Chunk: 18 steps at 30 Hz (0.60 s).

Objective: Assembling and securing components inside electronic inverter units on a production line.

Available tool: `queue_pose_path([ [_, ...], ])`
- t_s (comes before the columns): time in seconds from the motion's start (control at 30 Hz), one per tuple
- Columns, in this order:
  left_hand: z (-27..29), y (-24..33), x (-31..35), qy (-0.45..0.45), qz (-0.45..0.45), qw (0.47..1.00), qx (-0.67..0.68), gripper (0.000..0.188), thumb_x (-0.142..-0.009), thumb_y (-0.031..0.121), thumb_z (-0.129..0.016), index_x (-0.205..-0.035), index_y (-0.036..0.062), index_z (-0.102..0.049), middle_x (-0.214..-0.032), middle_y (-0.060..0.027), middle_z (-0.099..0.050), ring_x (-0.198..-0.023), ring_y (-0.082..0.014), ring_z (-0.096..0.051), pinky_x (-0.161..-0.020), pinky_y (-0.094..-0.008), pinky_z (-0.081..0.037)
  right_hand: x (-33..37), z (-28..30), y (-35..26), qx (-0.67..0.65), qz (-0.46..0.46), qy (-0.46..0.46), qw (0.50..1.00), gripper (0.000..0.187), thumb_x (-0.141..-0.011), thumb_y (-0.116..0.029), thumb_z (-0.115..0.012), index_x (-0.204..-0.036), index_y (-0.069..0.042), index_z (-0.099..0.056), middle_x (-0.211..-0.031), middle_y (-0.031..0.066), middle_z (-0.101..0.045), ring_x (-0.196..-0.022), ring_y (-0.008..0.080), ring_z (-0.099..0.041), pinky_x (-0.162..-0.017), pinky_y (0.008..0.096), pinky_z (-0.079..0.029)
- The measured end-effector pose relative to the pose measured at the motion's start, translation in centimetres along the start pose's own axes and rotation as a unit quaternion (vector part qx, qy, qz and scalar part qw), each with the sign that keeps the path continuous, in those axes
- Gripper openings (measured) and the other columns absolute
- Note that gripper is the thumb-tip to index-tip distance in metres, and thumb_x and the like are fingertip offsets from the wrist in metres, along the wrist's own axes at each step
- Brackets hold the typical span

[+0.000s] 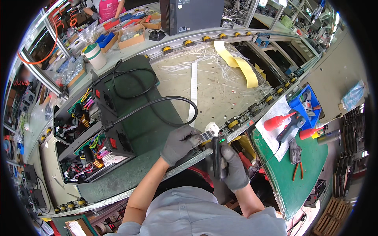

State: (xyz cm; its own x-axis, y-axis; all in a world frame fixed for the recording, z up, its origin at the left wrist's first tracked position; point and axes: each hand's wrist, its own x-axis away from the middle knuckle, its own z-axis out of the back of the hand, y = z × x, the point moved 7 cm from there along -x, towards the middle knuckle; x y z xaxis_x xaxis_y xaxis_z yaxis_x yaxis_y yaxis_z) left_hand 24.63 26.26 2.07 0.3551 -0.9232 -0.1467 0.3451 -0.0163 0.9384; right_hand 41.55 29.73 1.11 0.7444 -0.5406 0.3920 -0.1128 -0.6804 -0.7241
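In my grey-gloved left hand point(179, 145), the fingers pinch the end of a white strip of printed labels point(207, 135) with barcode-like stripes. My right hand point(235, 167), also gloved, is wrapped round a black handheld barcode scanner point(216, 159). A green light glows on the scanner's top, close beside the strip. To the left, two open metal-cased electrical units point(112, 147) stand on a green mat point(167, 108), with wires, coils and red switches showing. A black power cable point(153, 103) loops from one unit toward my left hand.
A long white strip point(193, 86), a curled yellow paper strip point(238, 65) and thin white scraps lie on the bench beyond. At right, a green side table point(311, 157) bears red squeeze bottles point(274, 123), a blue bin point(309, 103) and pliers point(298, 171). Another person point(108, 10) works far left.
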Motion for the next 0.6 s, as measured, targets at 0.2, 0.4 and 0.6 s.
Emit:
queue_pose_path([
  [0.2,-0.8,-1.3,0.4,-0.043,0.046,0.997,0.052,0.018,-0.081,0.015,-0.062,-0.091,0.0009,-0.065,-0.076,-0.0106,-0.060,-0.071,-0.0154,-0.056,-0.065,-0.0293,-0.045,-2.0,0.6,-1.3,0.005,0.069,0.033,0.997,0.038,-0.088,-0.032,-0.056,-0.116,-0.005,-0.053,-0.086,0.0040,-0.063,-0.066,0.0081,-0.059,-0.058,0.0218,-0.049],
  [0.4,-0.1,-0.8,0.4,-0.022,0.031,0.999,-0.012,0.017,-0.081,0.014,-0.062,-0.091,0.0011,-0.065,-0.077,-0.0106,-0.059,-0.071,-0.0177,-0.056,-0.068,-0.0292,-0.045,-1.0,1.0,-1.2,0.010,0.080,0.054,0.995,0.041,-0.089,-0.035,-0.053,-0.116,-0.004,-0.052,-0.085,0.0056,-0.062,-0.066,0.0098,-0.058,-0.061,0.0226,-0.050],
  [0.6,-0.3,-0.9,0.2,-0.007,0.018,0.999,-0.034,0.017,-0.079,0.014,-0.063,-0.091,0.0022,-0.065,-0.079,-0.0117,-0.059,-0.072,-0.0204,-0.057,-0.068,-0.0307,-0.045,1.2,0.0,1.6,-0.014,-0.086,0.001,0.996,0.040,-0.090,-0.036,-0.051,-0.109,0.000,-0.053,-0.087,0.0124,-0.064,-0.072,0.0191,-0.065,-0.057,0.0290,-0.056],
])
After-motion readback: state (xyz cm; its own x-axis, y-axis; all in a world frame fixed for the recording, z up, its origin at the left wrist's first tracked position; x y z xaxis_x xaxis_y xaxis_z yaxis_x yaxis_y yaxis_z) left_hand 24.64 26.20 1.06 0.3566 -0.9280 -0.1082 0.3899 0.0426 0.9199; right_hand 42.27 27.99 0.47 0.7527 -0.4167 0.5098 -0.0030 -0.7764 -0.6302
